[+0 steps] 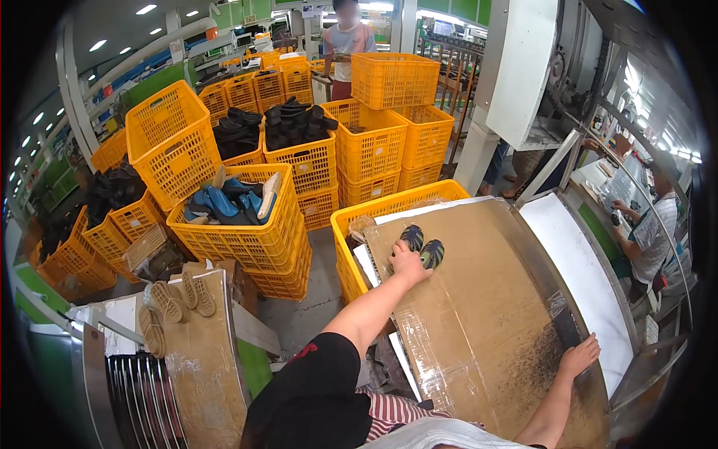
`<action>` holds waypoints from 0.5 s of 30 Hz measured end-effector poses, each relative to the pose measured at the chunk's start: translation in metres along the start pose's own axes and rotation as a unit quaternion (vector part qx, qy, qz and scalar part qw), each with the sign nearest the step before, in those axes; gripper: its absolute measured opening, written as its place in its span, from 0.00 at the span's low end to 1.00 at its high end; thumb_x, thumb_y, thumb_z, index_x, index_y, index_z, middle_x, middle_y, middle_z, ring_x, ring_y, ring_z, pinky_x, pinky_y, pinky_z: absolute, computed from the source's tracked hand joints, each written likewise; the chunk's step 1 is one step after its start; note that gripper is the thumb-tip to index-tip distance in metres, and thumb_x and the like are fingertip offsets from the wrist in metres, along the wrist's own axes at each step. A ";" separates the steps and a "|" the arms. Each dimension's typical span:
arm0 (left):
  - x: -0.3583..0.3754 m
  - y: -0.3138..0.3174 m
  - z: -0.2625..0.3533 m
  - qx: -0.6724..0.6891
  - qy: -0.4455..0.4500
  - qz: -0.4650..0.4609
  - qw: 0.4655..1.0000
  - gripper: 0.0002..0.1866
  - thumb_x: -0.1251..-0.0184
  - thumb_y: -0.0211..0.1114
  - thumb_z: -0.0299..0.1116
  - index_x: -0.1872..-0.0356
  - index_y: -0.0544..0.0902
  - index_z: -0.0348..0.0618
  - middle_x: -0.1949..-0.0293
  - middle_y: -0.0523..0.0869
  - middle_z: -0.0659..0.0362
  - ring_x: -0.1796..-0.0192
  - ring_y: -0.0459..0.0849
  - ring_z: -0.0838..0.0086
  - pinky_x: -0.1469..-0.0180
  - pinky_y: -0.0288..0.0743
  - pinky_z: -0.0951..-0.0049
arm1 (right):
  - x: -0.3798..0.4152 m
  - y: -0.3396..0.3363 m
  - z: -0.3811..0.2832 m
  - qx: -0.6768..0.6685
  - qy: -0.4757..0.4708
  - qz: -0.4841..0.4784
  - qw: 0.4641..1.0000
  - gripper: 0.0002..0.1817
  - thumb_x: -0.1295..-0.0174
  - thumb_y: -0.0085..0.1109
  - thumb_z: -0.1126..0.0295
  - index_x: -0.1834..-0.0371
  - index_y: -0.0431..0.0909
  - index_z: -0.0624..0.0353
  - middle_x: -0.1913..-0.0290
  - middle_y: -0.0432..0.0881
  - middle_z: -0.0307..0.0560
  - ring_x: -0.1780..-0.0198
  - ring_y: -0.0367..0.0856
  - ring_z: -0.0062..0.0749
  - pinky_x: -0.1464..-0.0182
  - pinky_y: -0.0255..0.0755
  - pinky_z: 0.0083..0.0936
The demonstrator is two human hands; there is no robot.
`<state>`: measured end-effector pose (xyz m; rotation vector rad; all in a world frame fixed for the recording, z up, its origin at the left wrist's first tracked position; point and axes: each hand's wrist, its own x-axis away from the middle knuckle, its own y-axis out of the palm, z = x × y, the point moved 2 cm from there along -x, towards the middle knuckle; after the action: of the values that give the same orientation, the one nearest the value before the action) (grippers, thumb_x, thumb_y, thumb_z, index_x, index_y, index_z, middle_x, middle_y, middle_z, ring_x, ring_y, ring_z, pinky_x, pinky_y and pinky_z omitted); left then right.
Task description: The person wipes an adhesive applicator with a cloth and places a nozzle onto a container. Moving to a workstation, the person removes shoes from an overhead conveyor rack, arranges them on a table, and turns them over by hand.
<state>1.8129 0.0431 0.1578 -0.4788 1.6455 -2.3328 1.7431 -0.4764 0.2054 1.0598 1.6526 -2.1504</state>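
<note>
My left hand (410, 266) is closed on the near ends of a pair of dark shoe soles (431, 254) with greenish stripes, at the far left part of a cardboard-covered table (479, 299). The two soles stand side by side, touching or nearly so. My right hand (580, 355) lies with its fingers stretched out at the table's right edge, beside a dark strip (566, 325), and holds nothing. Dark specks are scattered over the cardboard near it.
A yellow crate (345, 258) adjoins the table's far left. Stacked crates hold blue shoes (221, 202) and black pieces (299, 123). Tan soles (170, 303) lie on a left-hand bench. A white sheet (580, 277) borders the right. One person (348, 45) stands beyond; another (658, 232) works right.
</note>
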 end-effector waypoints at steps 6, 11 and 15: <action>0.000 0.000 0.001 -0.009 -0.003 -0.003 1.000 0.36 0.54 0.68 0.61 0.47 0.81 0.48 0.33 0.53 0.43 0.35 0.56 0.52 0.39 0.61 0.50 | -0.002 0.003 0.002 -0.001 0.000 0.005 1.000 0.34 0.53 0.58 0.81 0.38 0.62 0.65 0.48 0.69 0.53 0.42 0.66 0.47 0.31 0.52 0.40; -0.001 0.000 0.001 -0.017 -0.005 -0.015 1.000 0.38 0.54 0.67 0.62 0.45 0.79 0.48 0.33 0.53 0.44 0.34 0.55 0.52 0.39 0.61 0.50 | -0.004 0.003 0.002 0.010 -0.003 0.009 1.000 0.31 0.51 0.55 0.81 0.39 0.63 0.66 0.48 0.69 0.54 0.43 0.67 0.48 0.32 0.54 0.41; -0.001 -0.001 0.001 -0.019 -0.005 -0.021 1.000 0.38 0.54 0.67 0.62 0.44 0.79 0.48 0.33 0.53 0.44 0.34 0.55 0.52 0.40 0.61 0.50 | -0.005 0.004 0.002 0.006 -0.003 0.012 1.000 0.31 0.51 0.56 0.82 0.39 0.62 0.65 0.49 0.69 0.53 0.43 0.67 0.48 0.32 0.53 0.41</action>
<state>1.8147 0.0431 0.1585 -0.5363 1.6933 -2.3286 1.7480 -0.4808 0.2056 1.0692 1.6184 -2.1482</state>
